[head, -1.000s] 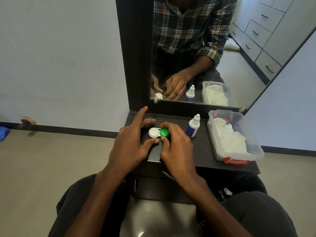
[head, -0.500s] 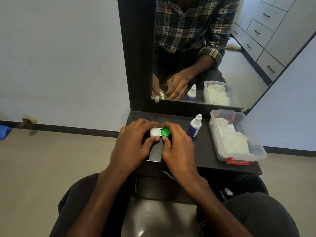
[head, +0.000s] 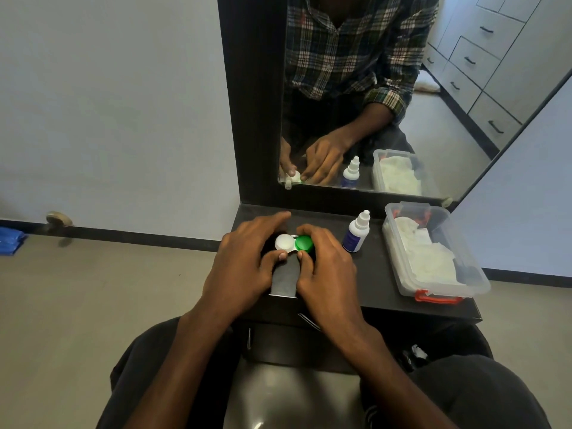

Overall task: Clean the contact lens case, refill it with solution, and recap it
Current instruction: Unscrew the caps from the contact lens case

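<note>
A contact lens case (head: 294, 243) lies on the dark shelf (head: 377, 283), with a white cap (head: 284, 242) on its left well and a green cap (head: 304, 243) on its right. My left hand (head: 244, 261) curls around the white side, thumb just below the cap. My right hand (head: 325, 264) wraps the green cap with thumb and fingers. A small solution bottle (head: 356, 232) with a white nozzle and blue label stands upright to the right of my right hand.
A clear plastic box (head: 433, 252) with white tissues and a red latch sits at the shelf's right end. A mirror (head: 371, 88) stands behind the shelf. A grey card (head: 284, 278) lies under my thumbs. My knees are below the shelf.
My left fingers, spread out a second ago, have curled in around the white cap side. My right hand stays on the green cap. The case has hardly moved.
</note>
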